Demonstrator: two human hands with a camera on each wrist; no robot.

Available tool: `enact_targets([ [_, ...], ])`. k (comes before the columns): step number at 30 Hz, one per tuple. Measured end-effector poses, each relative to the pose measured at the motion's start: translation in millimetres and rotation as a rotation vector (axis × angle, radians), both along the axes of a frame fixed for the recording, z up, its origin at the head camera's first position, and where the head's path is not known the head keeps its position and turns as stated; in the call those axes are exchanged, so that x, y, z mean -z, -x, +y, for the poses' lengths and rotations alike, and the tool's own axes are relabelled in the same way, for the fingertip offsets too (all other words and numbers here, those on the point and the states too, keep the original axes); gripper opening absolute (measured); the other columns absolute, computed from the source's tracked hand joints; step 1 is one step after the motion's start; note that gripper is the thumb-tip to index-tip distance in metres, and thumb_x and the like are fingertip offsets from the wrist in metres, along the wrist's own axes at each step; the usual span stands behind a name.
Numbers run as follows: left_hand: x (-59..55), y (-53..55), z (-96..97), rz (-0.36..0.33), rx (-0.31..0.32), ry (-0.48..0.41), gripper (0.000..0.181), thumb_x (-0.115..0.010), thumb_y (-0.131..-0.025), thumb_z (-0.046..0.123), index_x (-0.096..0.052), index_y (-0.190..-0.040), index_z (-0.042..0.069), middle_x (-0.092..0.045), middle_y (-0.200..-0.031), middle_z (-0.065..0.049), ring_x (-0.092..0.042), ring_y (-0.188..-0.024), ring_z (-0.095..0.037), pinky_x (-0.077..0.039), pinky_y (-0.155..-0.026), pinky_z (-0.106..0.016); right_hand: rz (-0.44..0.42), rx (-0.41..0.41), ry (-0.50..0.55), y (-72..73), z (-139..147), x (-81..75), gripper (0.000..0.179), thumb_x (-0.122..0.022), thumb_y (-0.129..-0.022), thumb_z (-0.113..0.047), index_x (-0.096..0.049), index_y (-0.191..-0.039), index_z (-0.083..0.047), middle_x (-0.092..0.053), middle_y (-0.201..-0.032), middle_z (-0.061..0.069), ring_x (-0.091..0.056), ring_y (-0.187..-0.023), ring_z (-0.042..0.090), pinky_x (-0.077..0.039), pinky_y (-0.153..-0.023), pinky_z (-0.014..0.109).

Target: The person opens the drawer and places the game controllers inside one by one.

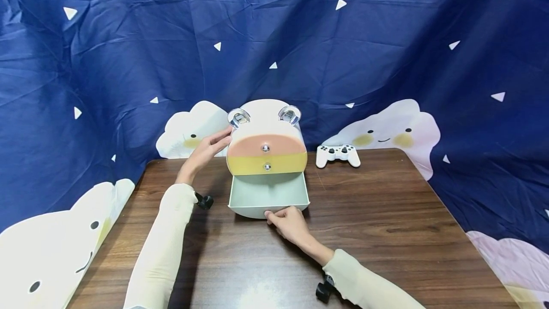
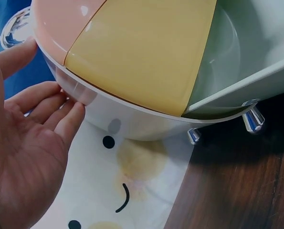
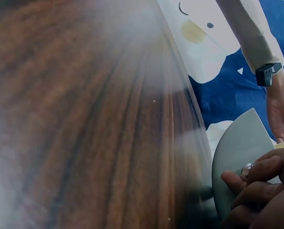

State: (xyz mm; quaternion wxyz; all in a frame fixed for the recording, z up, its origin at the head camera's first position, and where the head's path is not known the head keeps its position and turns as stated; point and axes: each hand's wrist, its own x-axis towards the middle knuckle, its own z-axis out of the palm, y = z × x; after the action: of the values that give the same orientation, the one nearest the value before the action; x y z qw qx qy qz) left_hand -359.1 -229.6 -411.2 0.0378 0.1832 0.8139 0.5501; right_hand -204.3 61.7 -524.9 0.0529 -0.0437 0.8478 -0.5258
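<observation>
A small rounded drawer box point(image 1: 266, 123) stands on the table, white-shelled with two chrome rings on top. Its peach upper drawer point(image 1: 249, 146) and yellow middle drawer point(image 1: 244, 164) are closed, each with a chrome knob. The pale green bottom drawer point(image 1: 246, 211) is pulled far out toward the person. My right hand point(image 1: 292, 225) is at its front panel, thumb and fingers pinching the drawer knob point(image 3: 247, 170), partly hidden by the fingers. Against the box's left side rests my left hand point(image 1: 208, 150), its fingers extended and fingertips touching the white shell point(image 2: 142, 125).
A white game controller point(image 1: 338, 155) lies at the table's back edge, right of the box. The wooden table point(image 1: 386, 223) extends around both arms. Behind it hangs a blue curtain point(image 1: 274, 27) with clouds and triangles. Short chrome feet point(image 2: 254, 120) hold up the box.
</observation>
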Motion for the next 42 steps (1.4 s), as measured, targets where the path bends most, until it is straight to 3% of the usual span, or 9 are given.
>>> enact_targets([
  [9,1.7,0.8,-1.5,0.001,-0.018,0.023,0.065,-0.059,-0.108,0.050,-0.044,-0.164,0.022,-0.040,-0.171,0.006,-0.029,-0.163,-0.017,-0.026,-0.134,-0.045,0.020,-0.019,-0.024,-8.9,4,2.2,0.040,-0.074,-0.099,-0.041,-0.086,-0.078,-0.009,-0.050,-0.044,-0.014,-0.045,-0.042,0.001,-0.040,-0.048,0.021],
  [17,0.6,0.5,-0.1,0.000,-0.011,0.008,0.065,-0.059,-0.108,0.049,-0.044,-0.165,0.020,-0.041,-0.171,0.004,-0.031,-0.162,-0.018,-0.029,-0.133,-0.044,-0.010,-0.043,0.002,-18.5,8,2.5,0.040,-0.074,-0.100,-0.039,-0.086,-0.079,-0.006,-0.049,-0.042,-0.014,-0.045,-0.041,0.001,-0.038,-0.047,0.019],
  [24,1.2,0.5,-0.7,-0.005,-0.005,-0.004,0.065,-0.059,-0.108,0.048,-0.044,-0.165,0.020,-0.040,-0.172,0.004,-0.031,-0.162,-0.018,-0.030,-0.132,-0.042,0.012,-0.051,-0.015,-26.6,9,3.2,0.038,-0.075,-0.099,-0.039,-0.086,-0.080,-0.008,-0.049,-0.044,-0.014,-0.046,-0.042,0.001,-0.042,-0.050,0.021],
  [42,0.5,-1.7,1.4,-0.009,0.007,-0.024,0.067,-0.060,-0.108,0.047,-0.042,-0.165,0.016,-0.039,-0.172,0.003,-0.031,-0.162,-0.018,-0.031,-0.132,-0.041,0.000,-0.061,0.014,-32.9,6,8.3,0.035,-0.074,-0.100,-0.038,-0.087,-0.092,-0.006,-0.051,-0.042,-0.013,-0.047,-0.036,0.000,-0.043,-0.043,0.022],
])
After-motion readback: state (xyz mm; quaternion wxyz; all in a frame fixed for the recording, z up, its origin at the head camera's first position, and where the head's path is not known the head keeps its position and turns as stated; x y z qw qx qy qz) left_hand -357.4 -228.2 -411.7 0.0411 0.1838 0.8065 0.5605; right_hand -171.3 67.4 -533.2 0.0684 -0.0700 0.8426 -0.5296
